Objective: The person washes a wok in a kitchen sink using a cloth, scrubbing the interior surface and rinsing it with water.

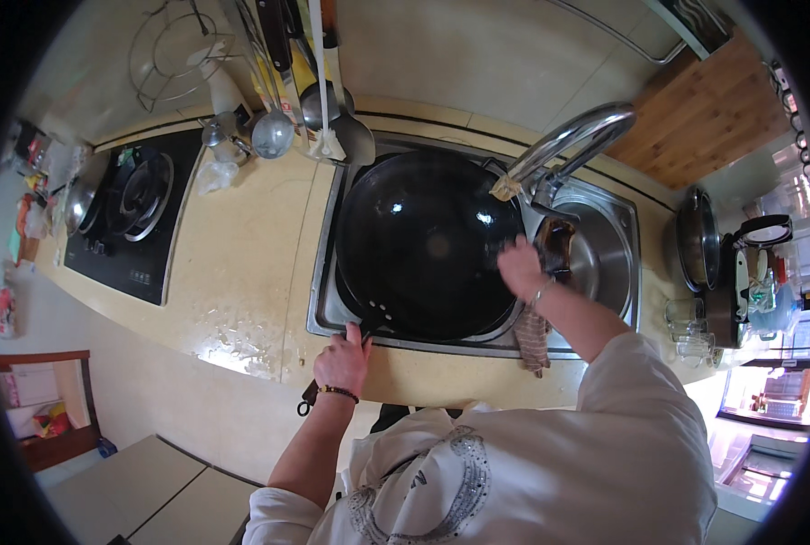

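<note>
A large black wok [432,238] lies over the left basin of the steel double sink [320,300], its handle towards me. My left hand [342,361] is closed around that dark handle. At the wok's right side is my right hand [522,269], fingers curled near the rim; whether it holds something cannot be told. A striped brown cloth [533,340] hangs over the sink's front edge just below my right wrist. Beside that hand, between the basins, sits a glossy dark brown object [556,238]. The chrome faucet [568,136] arches above the wok's right edge.
Ladles and spatulas [273,134] hang behind the sink's left end. The left counter [241,252] has water drops near its front edge; a gas cooktop [136,218] is beyond. A wooden board [691,116], metal pot [698,238] and glass cups [687,327] stand at the right.
</note>
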`<state>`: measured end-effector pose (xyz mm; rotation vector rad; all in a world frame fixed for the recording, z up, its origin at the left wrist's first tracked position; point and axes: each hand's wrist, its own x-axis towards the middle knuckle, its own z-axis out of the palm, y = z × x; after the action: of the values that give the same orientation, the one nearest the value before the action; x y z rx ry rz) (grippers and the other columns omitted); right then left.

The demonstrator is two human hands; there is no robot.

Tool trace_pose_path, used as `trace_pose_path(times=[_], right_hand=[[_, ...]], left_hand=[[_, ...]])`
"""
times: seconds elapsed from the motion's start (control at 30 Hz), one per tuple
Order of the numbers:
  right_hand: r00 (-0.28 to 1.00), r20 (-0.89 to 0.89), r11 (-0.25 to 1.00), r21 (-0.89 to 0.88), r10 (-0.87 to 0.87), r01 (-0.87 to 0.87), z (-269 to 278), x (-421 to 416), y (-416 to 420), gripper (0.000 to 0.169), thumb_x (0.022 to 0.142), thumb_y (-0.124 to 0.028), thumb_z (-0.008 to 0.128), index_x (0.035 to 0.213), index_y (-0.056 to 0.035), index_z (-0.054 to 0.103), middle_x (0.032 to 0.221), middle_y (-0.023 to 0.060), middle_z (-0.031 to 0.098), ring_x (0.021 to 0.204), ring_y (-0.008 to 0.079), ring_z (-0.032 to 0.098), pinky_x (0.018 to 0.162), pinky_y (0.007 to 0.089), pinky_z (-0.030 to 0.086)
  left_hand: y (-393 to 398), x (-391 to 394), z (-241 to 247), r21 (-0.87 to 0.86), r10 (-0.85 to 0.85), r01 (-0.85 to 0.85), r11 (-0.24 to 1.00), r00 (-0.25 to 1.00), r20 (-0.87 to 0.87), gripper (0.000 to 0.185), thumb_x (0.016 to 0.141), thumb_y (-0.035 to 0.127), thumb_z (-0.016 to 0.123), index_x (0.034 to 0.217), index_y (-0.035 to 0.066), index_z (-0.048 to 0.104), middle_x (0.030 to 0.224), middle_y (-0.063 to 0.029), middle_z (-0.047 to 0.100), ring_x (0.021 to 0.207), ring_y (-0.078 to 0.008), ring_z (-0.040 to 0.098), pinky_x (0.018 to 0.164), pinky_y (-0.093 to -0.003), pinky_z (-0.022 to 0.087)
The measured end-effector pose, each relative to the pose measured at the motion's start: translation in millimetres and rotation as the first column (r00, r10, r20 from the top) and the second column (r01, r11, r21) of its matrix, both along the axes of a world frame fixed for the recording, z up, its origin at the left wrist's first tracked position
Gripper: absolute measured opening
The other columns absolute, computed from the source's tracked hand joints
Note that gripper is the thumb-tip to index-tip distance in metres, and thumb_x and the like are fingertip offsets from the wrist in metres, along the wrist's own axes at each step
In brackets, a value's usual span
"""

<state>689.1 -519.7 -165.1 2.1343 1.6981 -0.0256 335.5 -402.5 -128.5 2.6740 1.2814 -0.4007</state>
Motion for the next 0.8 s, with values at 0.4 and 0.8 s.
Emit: trace_pose_path(times=[0.4, 0.8], right_hand=[[1.000, -0.005, 0.999, 0.041, 0.018, -0.018, 5.1, -3.8, 8.1, 0.012, 0.070, -0.009, 0.056, 0.073, -0.0059, 0.068, 0.091, 0.0085, 0.061, 0.097, 0.0274, 0.051, 0.080, 0.0344, 0.047], [0.705, -0.690, 0.975, 0.221, 0.165, -0.011, -0.7, -88.2, -24.6, 0.019, 0.074, -0.013, 0.057, 0.087, -0.0134, 0.071, 0.093, 0.0028, 0.063, 0.095, 0.0182, 0.055, 0.088, 0.0342, 0.040]], left_hand=[[0.1, 0.2, -0.7, -0.016, 0.004, -0.004, 1.000, 1.000, 0.006, 0.045, 0.090, 0.048, 0.048, 0.116, 0.011, 0.047, 0.077, -0.0120, 0.060, 0.062, -0.0284, 0.065, 0.051, -0.0388, 0.052], [-0.3, -0.4, -5.8, -0.023, 0.014, -0.014, 1.000, 1.000, -0.003, 0.045, 0.090, 0.049, 0.048, 0.116, 0.012, 0.048, 0.077, -0.0114, 0.059, 0.062, -0.0276, 0.065, 0.051, -0.0388, 0.052]])
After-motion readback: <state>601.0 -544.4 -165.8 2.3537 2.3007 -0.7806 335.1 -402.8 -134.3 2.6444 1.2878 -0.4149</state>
